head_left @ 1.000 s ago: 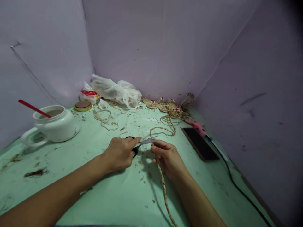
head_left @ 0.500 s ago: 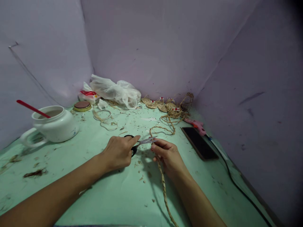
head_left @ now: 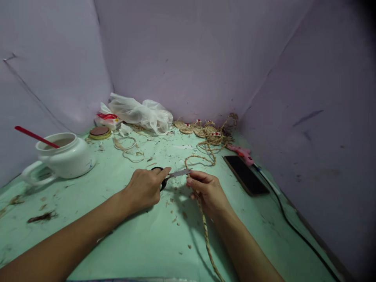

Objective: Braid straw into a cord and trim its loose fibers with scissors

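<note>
On the green table (head_left: 147, 243) the braided straw rope (head_left: 205, 231) runs from the near edge up through my right hand (head_left: 209, 192) and on in loops toward the far corner. I judge it light, limp along its length, and rough enough not to slip, so a pinch close beside the blades suits it. The right hand is curled shut round it, wrist low. My left hand (head_left: 145, 190) is closed on the black-handled scissors (head_left: 173, 175), whose blades look almost together and point right at the rope.
</note>
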`<state>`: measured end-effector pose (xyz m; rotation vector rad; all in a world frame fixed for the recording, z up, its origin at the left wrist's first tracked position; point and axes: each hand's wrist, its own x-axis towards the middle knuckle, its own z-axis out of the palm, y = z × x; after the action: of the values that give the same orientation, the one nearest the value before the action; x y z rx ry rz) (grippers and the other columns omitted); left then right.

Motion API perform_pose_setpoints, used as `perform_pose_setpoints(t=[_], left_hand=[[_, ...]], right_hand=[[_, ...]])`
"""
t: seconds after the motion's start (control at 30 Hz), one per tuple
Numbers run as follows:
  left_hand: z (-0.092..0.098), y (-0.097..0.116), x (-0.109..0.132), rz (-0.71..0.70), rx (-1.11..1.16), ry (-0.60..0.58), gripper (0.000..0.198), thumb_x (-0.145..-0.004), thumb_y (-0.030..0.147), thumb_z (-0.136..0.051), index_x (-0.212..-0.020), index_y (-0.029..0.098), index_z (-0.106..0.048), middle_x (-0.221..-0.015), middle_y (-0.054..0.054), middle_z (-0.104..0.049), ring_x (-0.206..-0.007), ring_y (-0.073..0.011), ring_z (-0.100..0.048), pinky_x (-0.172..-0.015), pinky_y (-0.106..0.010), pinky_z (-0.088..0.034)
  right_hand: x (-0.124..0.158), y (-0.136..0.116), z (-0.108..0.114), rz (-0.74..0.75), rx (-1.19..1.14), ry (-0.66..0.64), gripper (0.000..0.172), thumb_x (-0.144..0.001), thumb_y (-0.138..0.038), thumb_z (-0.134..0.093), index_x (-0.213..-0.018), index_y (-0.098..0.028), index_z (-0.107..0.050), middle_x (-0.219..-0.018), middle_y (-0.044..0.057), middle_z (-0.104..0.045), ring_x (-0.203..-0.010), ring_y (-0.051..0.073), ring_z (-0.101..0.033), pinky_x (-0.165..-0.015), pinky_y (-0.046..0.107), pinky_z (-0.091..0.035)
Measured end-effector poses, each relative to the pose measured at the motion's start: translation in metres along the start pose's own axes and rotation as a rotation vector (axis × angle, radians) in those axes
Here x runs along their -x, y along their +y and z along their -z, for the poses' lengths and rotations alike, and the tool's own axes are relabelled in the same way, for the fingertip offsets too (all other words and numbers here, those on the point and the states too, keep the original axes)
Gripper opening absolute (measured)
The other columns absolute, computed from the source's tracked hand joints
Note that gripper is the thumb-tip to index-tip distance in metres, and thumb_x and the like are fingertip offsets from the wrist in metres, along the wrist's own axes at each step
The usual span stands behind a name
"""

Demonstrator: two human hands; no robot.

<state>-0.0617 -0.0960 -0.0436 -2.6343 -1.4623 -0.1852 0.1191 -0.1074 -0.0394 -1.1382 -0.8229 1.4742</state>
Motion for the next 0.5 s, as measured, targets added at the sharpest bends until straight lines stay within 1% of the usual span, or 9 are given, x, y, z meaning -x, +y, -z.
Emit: perform_pose_setpoints(t=[0.17,0.3,0.37,0.43,0.5], left_hand=[[0.0003,0.0,0.0,-0.002,-0.011,-0.019,0.052,-0.07,0.012,-0.04,-0.122,0.021,-0.039,-0.086,-0.006,-0.064,-0.073,-0.0229,-0.061,-0.054,-0.03,-0.039],[0.0022,-0.0003,0.0002,-0.017,0.054,0.0,0.05,-0.069,0.012,-0.04,-0.117,0.023,-0.044,-0.084,-0.004,-0.066,-0.071,-0.0197,-0.061,-0.053,-0.027,-0.038],[0.0043,-0.0008,0.0002,-0.015,0.164,0.034,0.045,-0.069,0.012,-0.041,-0.111,0.026,-0.049,-0.08,0.0,-0.066,-0.069,-0.0163,-0.06,-0.055,-0.025,-0.038],[0.0061,-0.0016,0.0002,0.027,0.291,0.1,0.04,-0.069,0.014,-0.041,-0.105,0.027,-0.053,-0.078,0.002,-0.066,-0.069,-0.0135,-0.06,-0.058,-0.022,-0.039],[0.0069,-0.0027,0.0,0.085,0.365,0.177,0.038,-0.068,0.016,-0.043,-0.103,0.026,-0.055,-0.082,0.003,-0.066,-0.073,-0.013,-0.06,-0.063,-0.021,-0.041]], right_hand=[[-0.0005,0.0005,0.0011,0.002,0.002,-0.019,0.023,-0.046,-0.02,-0.074,-0.066,-0.013,-0.066,-0.048,-0.004,-0.054,-0.04,0.006,-0.043,-0.033,0.018,-0.037],[-0.0011,-0.0003,0.0007,0.002,-0.014,-0.023,0.021,-0.046,-0.02,-0.073,-0.064,-0.013,-0.065,-0.048,-0.003,-0.053,-0.041,0.007,-0.043,-0.033,0.017,-0.035],[-0.0013,-0.0008,-0.0001,-0.001,-0.028,-0.013,0.024,-0.046,-0.02,-0.074,-0.068,-0.014,-0.066,-0.049,-0.003,-0.054,-0.044,0.008,-0.045,-0.032,0.016,-0.034],[-0.0016,-0.0013,-0.0008,0.005,-0.023,0.004,0.028,-0.047,-0.023,-0.074,-0.073,-0.014,-0.067,-0.052,-0.002,-0.055,-0.047,0.009,-0.047,-0.031,0.016,-0.032],[-0.0021,-0.0017,-0.0011,0.025,-0.005,0.02,0.03,-0.05,-0.028,-0.073,-0.076,-0.014,-0.068,-0.052,-0.002,-0.055,-0.048,0.009,-0.046,-0.031,0.017,-0.032]])
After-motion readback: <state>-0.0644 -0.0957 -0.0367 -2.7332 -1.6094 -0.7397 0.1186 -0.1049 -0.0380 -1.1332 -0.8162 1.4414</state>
